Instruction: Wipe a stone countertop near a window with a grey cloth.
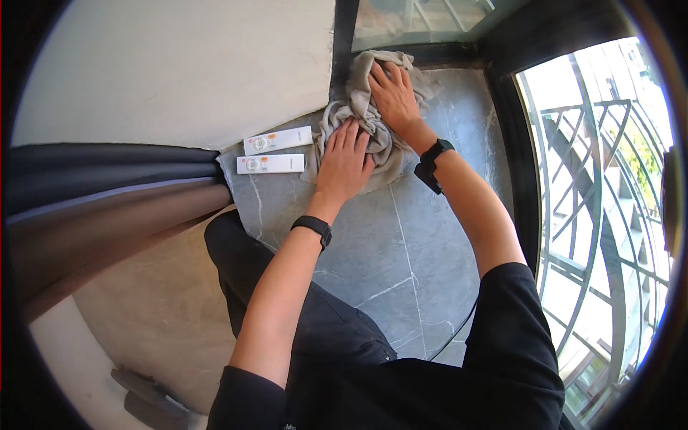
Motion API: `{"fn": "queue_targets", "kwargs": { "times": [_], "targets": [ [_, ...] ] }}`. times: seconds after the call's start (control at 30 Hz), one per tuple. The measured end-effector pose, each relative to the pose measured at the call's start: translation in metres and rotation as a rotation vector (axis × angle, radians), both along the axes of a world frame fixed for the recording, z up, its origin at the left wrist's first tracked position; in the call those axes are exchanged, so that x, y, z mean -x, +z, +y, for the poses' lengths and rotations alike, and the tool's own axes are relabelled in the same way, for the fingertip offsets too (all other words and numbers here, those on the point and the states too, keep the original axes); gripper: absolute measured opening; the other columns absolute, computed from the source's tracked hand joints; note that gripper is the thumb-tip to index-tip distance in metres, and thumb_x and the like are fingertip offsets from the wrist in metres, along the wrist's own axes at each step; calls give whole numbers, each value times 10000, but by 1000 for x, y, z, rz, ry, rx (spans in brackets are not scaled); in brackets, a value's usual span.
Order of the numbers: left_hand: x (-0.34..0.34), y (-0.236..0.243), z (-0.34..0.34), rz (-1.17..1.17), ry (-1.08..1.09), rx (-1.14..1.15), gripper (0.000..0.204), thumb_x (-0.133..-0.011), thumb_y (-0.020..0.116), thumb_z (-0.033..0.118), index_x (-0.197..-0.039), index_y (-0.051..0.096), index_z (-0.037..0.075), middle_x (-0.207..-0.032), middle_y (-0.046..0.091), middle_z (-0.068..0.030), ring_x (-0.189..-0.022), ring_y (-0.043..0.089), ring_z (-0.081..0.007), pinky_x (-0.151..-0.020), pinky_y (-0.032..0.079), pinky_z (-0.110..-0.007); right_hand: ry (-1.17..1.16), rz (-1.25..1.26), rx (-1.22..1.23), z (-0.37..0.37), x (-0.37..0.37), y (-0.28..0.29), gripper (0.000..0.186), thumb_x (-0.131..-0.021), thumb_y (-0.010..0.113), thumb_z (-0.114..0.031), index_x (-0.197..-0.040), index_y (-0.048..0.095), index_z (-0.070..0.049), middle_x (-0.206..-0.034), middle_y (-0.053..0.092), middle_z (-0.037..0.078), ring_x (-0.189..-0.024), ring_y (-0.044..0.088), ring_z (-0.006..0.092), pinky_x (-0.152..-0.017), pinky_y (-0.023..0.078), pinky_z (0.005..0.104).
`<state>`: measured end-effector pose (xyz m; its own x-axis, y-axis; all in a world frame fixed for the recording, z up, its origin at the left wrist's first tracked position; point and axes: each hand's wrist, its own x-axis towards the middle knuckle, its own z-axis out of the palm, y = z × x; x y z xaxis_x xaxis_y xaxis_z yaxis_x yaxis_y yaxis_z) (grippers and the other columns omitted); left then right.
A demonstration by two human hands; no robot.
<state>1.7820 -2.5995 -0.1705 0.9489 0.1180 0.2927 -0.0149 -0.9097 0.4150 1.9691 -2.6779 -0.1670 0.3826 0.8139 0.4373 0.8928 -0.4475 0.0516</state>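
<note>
A crumpled grey-beige cloth [388,159] lies on the grey marble-look ledge [365,247], bunched into folds and reaching to the far corner. My left hand [345,168] rests on its near left part, fingers stretched out and lying on the folds. Farther off and to the right, my right hand [394,100] presses on the cloth's far part with its fingers spread. Two white remote controls lie side by side just left of the cloth: the far one [294,137] and the near one [287,164]. The palms' undersides are hidden.
A white wall [179,72] borders the ledge at far left. Dark and brown curtains [122,208] hang at the left. On the right stands a dark-framed window with metal bars [595,179] outside. My bent leg [236,265] is beside the ledge, and a thin black cable [454,337] lies near my body.
</note>
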Motion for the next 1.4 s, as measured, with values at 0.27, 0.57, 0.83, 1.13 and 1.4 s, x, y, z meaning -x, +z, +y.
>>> {"fn": "queue_targets", "kwargs": {
  "times": [0.27, 0.57, 0.83, 1.13, 1.4],
  "targets": [
    [-3, 3, -1, -18, 45, -1, 423, -817, 617, 130, -1204, 518, -11, -1311, 488, -241, -1262, 461, -413, -1076, 369, -497, 35, 14, 9, 12, -4, 3, 357, -863, 545, -167, -1208, 582, -81, -1337, 502, 86, -1262, 433, 304, -1074, 335, 431],
    [-2, 7, 1, -23, 39, -8, 389, -823, 599, 114, -1176, 506, -20, -1282, 492, -253, -1213, 476, -430, -1055, 376, -505, 56, 46, -80, 14, -5, 0, 348, -844, 546, -141, -1185, 588, -91, -1319, 507, 94, -1252, 438, 307, -1064, 339, 430],
    [-3, 4, 0, -15, 60, -9, 393, -823, 601, 113, -1183, 513, -18, -1283, 499, -244, -1217, 479, -421, -1055, 376, -500, 54, 8, -101, 19, -8, -2, 388, -811, 569, -105, -1199, 559, -107, -1289, 518, 93, -1233, 450, 302, -1034, 354, 424],
    [-3, 4, 0, -31, 51, -14, 389, -822, 603, 109, -1179, 517, -19, -1271, 498, -242, -1210, 475, -424, -1054, 374, -498, 65, 14, -159, 20, -8, -4, 401, -792, 584, -97, -1192, 577, -94, -1317, 514, 90, -1233, 459, 294, -1043, 366, 419],
    [-4, 5, -2, -21, 73, -11, 380, -813, 603, 104, -1166, 529, -16, -1268, 502, -230, -1191, 478, -427, -1034, 384, -498, 57, 58, -176, 18, -8, -4, 467, -737, 646, -79, -1198, 573, -95, -1326, 512, 90, -1238, 456, 295, -1040, 366, 423]
  ]
}}
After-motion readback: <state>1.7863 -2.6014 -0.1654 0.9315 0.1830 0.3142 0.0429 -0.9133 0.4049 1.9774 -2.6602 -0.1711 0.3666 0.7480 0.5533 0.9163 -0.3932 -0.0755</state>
